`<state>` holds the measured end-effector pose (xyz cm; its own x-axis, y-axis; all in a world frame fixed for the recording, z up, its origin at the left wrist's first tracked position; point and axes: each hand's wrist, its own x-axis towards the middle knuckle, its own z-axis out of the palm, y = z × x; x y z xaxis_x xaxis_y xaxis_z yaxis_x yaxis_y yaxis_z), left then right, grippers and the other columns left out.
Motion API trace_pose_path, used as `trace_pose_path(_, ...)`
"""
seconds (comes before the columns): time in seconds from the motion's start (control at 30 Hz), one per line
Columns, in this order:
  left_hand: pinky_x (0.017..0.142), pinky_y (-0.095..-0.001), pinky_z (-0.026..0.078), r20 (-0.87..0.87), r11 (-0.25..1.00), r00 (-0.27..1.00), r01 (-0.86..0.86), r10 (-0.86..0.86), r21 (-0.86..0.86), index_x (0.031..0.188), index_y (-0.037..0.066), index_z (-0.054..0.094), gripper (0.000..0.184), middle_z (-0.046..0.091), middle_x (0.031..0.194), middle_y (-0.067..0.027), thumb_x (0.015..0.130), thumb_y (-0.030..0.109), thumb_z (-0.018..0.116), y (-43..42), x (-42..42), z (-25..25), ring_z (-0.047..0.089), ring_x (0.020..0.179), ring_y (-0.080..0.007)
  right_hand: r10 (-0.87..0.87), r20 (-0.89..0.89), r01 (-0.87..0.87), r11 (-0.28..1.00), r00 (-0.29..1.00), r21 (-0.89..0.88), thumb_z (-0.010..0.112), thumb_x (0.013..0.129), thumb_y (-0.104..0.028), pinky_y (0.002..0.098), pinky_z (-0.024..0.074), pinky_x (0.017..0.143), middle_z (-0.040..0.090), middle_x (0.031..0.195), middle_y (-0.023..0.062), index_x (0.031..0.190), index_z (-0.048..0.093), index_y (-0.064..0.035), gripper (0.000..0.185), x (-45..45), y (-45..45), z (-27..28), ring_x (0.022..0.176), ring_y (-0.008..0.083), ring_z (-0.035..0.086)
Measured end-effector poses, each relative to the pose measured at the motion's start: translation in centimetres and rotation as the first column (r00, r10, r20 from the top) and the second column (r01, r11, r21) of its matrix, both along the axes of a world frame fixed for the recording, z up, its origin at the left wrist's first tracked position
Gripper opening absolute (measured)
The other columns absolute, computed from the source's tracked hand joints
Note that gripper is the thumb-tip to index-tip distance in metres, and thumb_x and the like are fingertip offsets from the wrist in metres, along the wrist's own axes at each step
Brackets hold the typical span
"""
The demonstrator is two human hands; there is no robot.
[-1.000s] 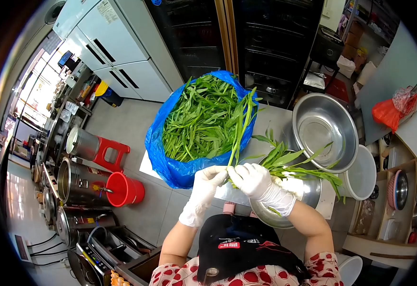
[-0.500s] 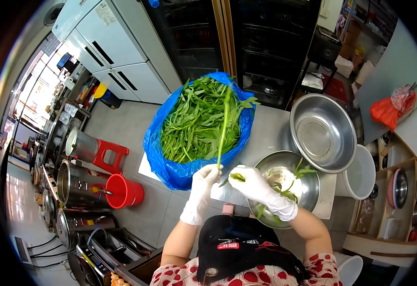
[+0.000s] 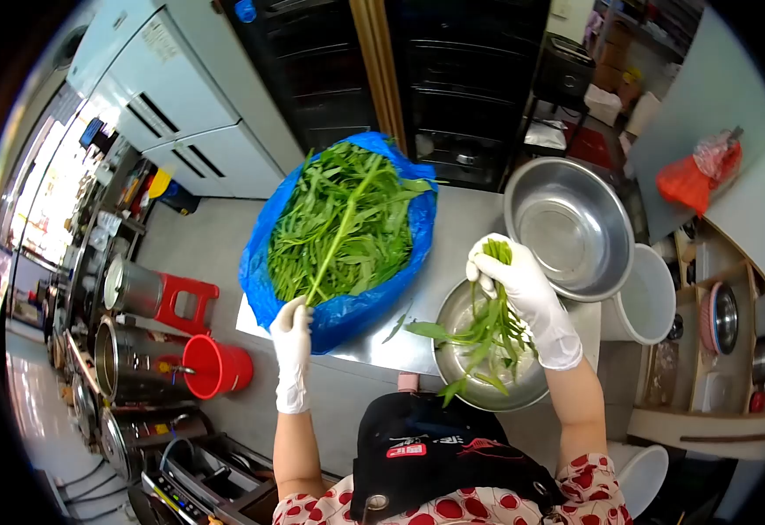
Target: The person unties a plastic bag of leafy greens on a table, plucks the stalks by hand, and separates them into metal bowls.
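My left hand (image 3: 292, 337), in a white glove, is closed on the lower end of a long bare green stem (image 3: 337, 236) that slants up over the bag. That blue plastic bag (image 3: 255, 236) is heaped with leafy greens (image 3: 330, 219) that look like water spinach. Gloved as well, my right hand (image 3: 513, 276) grips a bunch of water spinach (image 3: 496, 332) whose leaves hang down over a steel basin (image 3: 531, 395). A loose leaf (image 3: 395, 326) lies on the metal table (image 3: 365, 346) between bag and basin.
A larger steel basin (image 3: 572, 223) stands at the back right, overlapping the nearer one. Beyond it is a white bucket (image 3: 649, 297). On the left floor are a red bucket (image 3: 216, 366), a red stool (image 3: 185, 302) and large steel pots (image 3: 129, 359). Fridges (image 3: 172, 105) stand behind.
My hands have moved apart: the left goes left with the long stem, the right goes right and up over the basin. The bunch of greens now hangs down from my right hand.
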<state>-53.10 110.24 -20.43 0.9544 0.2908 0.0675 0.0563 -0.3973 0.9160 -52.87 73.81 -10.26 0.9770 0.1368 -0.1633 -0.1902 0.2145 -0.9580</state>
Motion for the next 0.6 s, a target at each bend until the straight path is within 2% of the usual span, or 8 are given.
trace_pose_path(0.03,0.081,-0.0313,0.048,0.179,0.975,0.984,-0.054,0.014,0.217,0.114,-0.002,0.061,0.025,0.063,0.101,-0.0115,0.091,0.008,0.059,0.4,0.2,-1.2,0.060,0.090,-0.0213,0.017,0.004,-0.017,0.998,1.000,0.066,0.058,0.093,-0.011,0.0193,0.0394,0.050,0.061,0.077,0.0045,0.092,0.056,-0.0034,0.008,0.1,-0.4,0.1,0.057,0.0058,0.050)
trace_pose_path(0.07,0.096,-0.0393,0.042,0.256,0.863,0.966,-0.153,0.029,0.481,0.115,-0.002,0.059,0.029,0.058,0.114,-0.0176,0.087,0.004,0.061,-0.4,0.0,0.7,0.055,0.108,-0.0310,0.014,0.004,-0.014,0.993,1.000,0.119,0.058,0.093,-0.012,0.0195,0.0398,0.050,0.061,0.077,0.0045,0.093,0.056,-0.0034,0.009,0.3,-0.8,-0.1,0.058,0.0061,0.050)
trace_pose_path(0.1,0.099,-0.0415,0.039,0.365,0.770,0.930,-0.261,0.039,0.583,0.116,-0.002,0.058,0.031,0.057,0.115,-0.0195,0.085,0.001,0.061,-1.7,-0.4,2.4,0.051,0.112,-0.0339,0.013,0.006,-0.013,0.985,1.000,0.172,0.058,0.093,-0.012,0.0196,0.0402,0.051,0.060,0.077,0.0045,0.094,0.056,-0.0034,0.009,0.5,-1.1,-0.2,0.058,0.0065,0.050)
trace_pose_path(0.17,0.096,-0.0395,0.041,0.464,0.828,0.885,-0.228,-0.043,0.513,0.114,-0.001,0.059,0.031,0.058,0.114,-0.0184,0.084,-0.001,0.061,-3.5,-0.4,4.3,0.054,0.109,-0.0327,-0.037,0.022,0.033,0.981,0.999,0.191,0.058,0.093,-0.013,0.0193,0.0406,0.051,0.060,0.076,0.0030,0.092,0.058,-0.0043,0.009,0.7,-1.4,0.6,0.058,0.0060,0.050)
trace_pose_path(0.23,0.091,-0.0372,0.045,0.467,0.939,0.875,-0.048,-0.125,0.341,0.110,-0.001,0.061,0.027,0.061,0.109,-0.0168,0.083,-0.003,0.061,-6.4,-1.0,5.5,0.057,0.102,-0.0313,-0.089,0.024,0.082,0.974,0.996,0.210,0.058,0.093,-0.013,0.0198,0.0411,0.051,0.060,0.076,0.0022,0.092,0.058,-0.0051,0.008,0.7,-1.7,1.6,0.058,0.0062,0.051)
trace_pose_path(0.33,0.073,-0.0305,0.049,0.512,0.898,0.753,0.244,-0.414,0.367,0.095,-0.001,0.066,0.015,0.065,0.086,-0.0118,0.082,-0.008,0.063,-12.1,-1.9,8.9,0.062,0.077,-0.0236,-0.208,0.092,0.175,0.943,0.974,0.282,0.058,0.093,-0.012,0.0210,0.0425,0.053,0.060,0.076,0.0024,0.091,0.056,-0.0058,0.007,1.1,-2.1,2.0,0.059,0.0075,0.051)
trace_pose_path(0.43,0.066,-0.0307,0.049,0.530,0.833,0.645,0.462,-0.551,0.303,0.095,0.001,0.068,0.019,0.066,0.086,-0.0114,0.077,-0.005,0.070,-17.4,-1.6,10.6,0.062,0.074,-0.0235,-0.340,0.166,0.266,0.897,0.926,0.352,0.057,0.094,-0.011,0.0223,0.0435,0.054,0.059,0.078,0.0034,0.092,0.055,-0.0055,0.007,1.4,-1.5,1.8,0.060,0.0089,0.052)
trace_pose_path(0.6,0.068,-0.0328,0.051,0.531,0.790,0.584,0.445,-0.613,0.422,0.100,0.004,0.066,0.030,0.062,0.092,-0.0125,0.072,0.004,0.077,-23.9,-0.4,11.1,0.062,0.077,-0.0289,-0.574,0.298,0.469,0.808,0.763,0.355,0.057,0.095,-0.011,0.0215,0.0436,0.053,0.059,0.078,0.0041,0.094,0.054,-0.0050,0.007,1.3,-1.5,1.6,0.060,0.0089,0.052)
